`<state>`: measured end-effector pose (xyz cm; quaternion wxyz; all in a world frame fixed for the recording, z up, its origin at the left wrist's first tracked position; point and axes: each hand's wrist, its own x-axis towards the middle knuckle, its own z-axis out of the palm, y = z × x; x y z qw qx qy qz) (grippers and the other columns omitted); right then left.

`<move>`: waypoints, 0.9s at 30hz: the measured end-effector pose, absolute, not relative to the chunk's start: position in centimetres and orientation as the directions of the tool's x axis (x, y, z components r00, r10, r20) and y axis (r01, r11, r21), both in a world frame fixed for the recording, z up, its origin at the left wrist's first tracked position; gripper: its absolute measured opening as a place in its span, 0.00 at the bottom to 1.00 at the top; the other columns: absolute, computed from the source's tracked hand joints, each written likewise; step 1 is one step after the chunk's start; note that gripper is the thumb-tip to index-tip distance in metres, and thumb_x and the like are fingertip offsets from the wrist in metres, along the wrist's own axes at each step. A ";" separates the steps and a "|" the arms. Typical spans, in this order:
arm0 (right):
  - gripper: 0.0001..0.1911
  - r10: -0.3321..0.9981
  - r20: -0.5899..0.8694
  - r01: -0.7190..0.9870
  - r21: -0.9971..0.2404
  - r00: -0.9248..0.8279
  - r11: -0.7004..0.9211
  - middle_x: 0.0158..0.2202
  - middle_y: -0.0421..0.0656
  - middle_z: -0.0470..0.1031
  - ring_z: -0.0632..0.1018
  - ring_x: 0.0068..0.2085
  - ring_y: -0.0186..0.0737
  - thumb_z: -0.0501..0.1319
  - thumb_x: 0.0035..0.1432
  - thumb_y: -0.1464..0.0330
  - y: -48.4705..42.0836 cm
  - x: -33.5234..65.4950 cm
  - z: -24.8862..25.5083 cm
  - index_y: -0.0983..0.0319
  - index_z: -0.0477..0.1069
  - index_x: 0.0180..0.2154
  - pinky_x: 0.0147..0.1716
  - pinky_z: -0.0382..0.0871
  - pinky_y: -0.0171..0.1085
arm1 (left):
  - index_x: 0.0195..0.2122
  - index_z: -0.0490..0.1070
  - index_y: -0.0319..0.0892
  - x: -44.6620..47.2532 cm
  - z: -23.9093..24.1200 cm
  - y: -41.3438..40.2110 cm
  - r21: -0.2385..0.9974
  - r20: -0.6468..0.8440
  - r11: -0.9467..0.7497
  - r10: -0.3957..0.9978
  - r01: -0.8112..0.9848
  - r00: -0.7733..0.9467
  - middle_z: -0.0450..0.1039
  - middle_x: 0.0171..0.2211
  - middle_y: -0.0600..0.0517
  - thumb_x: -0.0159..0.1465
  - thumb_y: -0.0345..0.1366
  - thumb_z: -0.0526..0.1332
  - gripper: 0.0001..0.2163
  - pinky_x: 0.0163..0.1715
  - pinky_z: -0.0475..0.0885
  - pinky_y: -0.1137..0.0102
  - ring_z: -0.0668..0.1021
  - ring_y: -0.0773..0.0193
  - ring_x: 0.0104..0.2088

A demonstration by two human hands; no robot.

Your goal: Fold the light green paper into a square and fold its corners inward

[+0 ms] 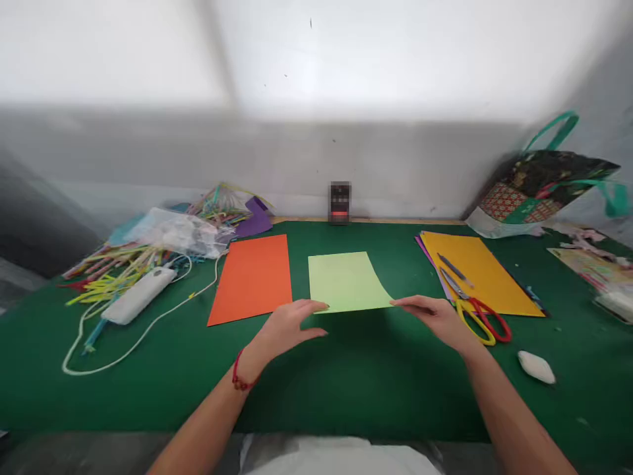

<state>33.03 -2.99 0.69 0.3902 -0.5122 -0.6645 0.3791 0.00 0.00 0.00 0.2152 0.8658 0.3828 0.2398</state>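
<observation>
A light green sheet of paper lies in front of me on the green table, its near right corner curved up. My right hand pinches that corner between thumb and fingers. At the near left corner, my left hand touches the edge with its fingertips, its thumb held apart below. Just left of the light green sheet is an orange sheet. Beyond my right hand are scissors with yellow and red handles and a grey pen-like tool, both on a yellow-orange sheet with purple beneath.
A white power strip and its looped white cable lie at left, before a heap of coloured strips and a clear plastic bag. A phone-like dark device stands against the wall. A patterned bag and white eraser-like piece are right.
</observation>
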 end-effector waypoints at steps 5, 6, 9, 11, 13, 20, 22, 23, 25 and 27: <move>0.15 0.985 0.153 0.320 -0.932 -0.079 0.170 0.36 0.45 0.81 0.80 0.39 0.47 0.65 0.49 0.54 -2.7 32.6 0.8 0.57 0.78 0.34 0.39 0.75 0.42 | 0.40 0.75 0.48 0.3 0.0 0.4 0.709 0.235 -0.475 0.856 0.521 0.461 0.79 0.41 0.52 0.65 0.43 0.54 0.11 0.37 0.74 0.68 0.80 0.60 0.38; 0.17 0.984 0.169 0.288 -0.941 -0.056 0.178 0.37 0.45 0.81 0.79 0.41 0.47 0.66 0.48 0.54 -2.5 32.5 0.8 0.57 0.77 0.37 0.40 0.75 0.42 | 0.38 0.76 0.48 0.6 0.1 0.6 0.736 0.241 -0.444 0.877 0.511 0.416 0.79 0.36 0.53 0.65 0.43 0.54 0.12 0.32 0.74 0.69 0.80 0.60 0.34; 0.22 0.972 0.219 0.168 -0.965 0.085 0.203 0.42 0.45 0.79 0.78 0.45 0.45 0.61 0.51 0.49 -1.6 32.1 1.2 0.56 0.74 0.42 0.41 0.75 0.42 | 0.30 0.76 0.45 1.5 0.5 1.2 0.796 0.305 -0.365 0.931 0.483 0.200 0.75 0.22 0.53 0.63 0.47 0.54 0.15 0.19 0.67 0.71 0.74 0.64 0.21; 0.27 0.964 0.142 0.114 -0.986 0.227 0.119 0.38 0.47 0.80 0.79 0.40 0.44 0.54 0.53 0.43 -1.0 31.9 1.7 0.58 0.74 0.36 0.34 0.76 0.39 | 0.27 0.75 0.43 2.0 0.8 1.6 0.833 0.335 -0.333 0.939 0.442 0.077 0.70 0.17 0.54 0.61 0.49 0.56 0.16 0.16 0.63 0.72 0.70 0.65 0.17; 0.31 0.955 -0.064 0.061 -0.994 0.290 -0.086 0.30 0.49 0.79 0.79 0.30 0.42 0.49 0.53 0.40 -0.5 31.7 2.2 0.60 0.73 0.29 0.23 0.73 0.35 | 0.25 0.75 0.43 2.2 0.9 1.9 0.862 0.340 -0.331 0.939 0.384 0.046 0.68 0.16 0.54 0.59 0.50 0.57 0.16 0.16 0.64 0.72 0.68 0.66 0.17; 0.27 0.869 -0.486 -0.288 -0.822 -0.095 -0.491 0.38 0.50 0.80 0.81 0.36 0.45 0.46 0.63 0.51 1.1 30.3 0.6 0.62 0.72 0.45 0.29 0.76 0.40 | 0.25 0.76 0.45 1.6 -0.5 1.7 0.878 0.304 -0.404 0.885 0.258 0.351 0.75 0.23 0.52 0.60 0.44 0.59 0.12 0.22 0.69 0.72 0.74 0.64 0.23; 0.22 0.845 -0.515 -0.337 -0.778 -0.141 -0.530 0.37 0.50 0.81 0.81 0.34 0.46 0.50 0.62 0.55 1.5 30.1 -0.6 0.63 0.72 0.46 0.31 0.76 0.41 | 0.27 0.78 0.45 1.4 -0.7 1.6 0.897 0.248 -0.375 0.866 0.235 0.435 0.77 0.26 0.51 0.59 0.41 0.60 0.10 0.26 0.71 0.71 0.76 0.63 0.26; 0.18 0.836 -0.533 -0.335 -0.770 -0.130 -0.543 0.36 0.49 0.81 0.81 0.33 0.45 0.55 0.60 0.58 1.6 30.1 -1.1 0.62 0.72 0.46 0.30 0.76 0.42 | 0.27 0.78 0.45 1.4 -0.7 1.5 0.909 0.220 -0.351 0.864 0.227 0.452 0.77 0.27 0.51 0.58 0.40 0.60 0.09 0.27 0.71 0.71 0.76 0.62 0.28; 0.17 0.853 -0.517 -0.312 -0.800 -0.072 -0.512 0.38 0.47 0.81 0.81 0.31 0.44 0.63 0.53 0.66 1.7 30.2 -1.9 0.61 0.71 0.46 0.31 0.76 0.41 | 0.27 0.78 0.45 1.5 -0.8 1.6 0.931 0.168 -0.284 0.890 0.228 0.424 0.77 0.26 0.51 0.56 0.41 0.62 0.08 0.26 0.71 0.70 0.76 0.62 0.27; 0.21 0.902 -0.432 -0.278 -0.865 -0.008 -0.418 0.41 0.44 0.80 0.81 0.33 0.43 0.66 0.47 0.71 1.8 30.3 -2.4 0.58 0.71 0.46 0.32 0.76 0.39 | 0.28 0.78 0.44 1.8 -1.0 1.8 0.954 0.118 -0.202 0.931 0.220 0.345 0.77 0.26 0.51 0.55 0.44 0.63 0.10 0.25 0.70 0.69 0.75 0.62 0.26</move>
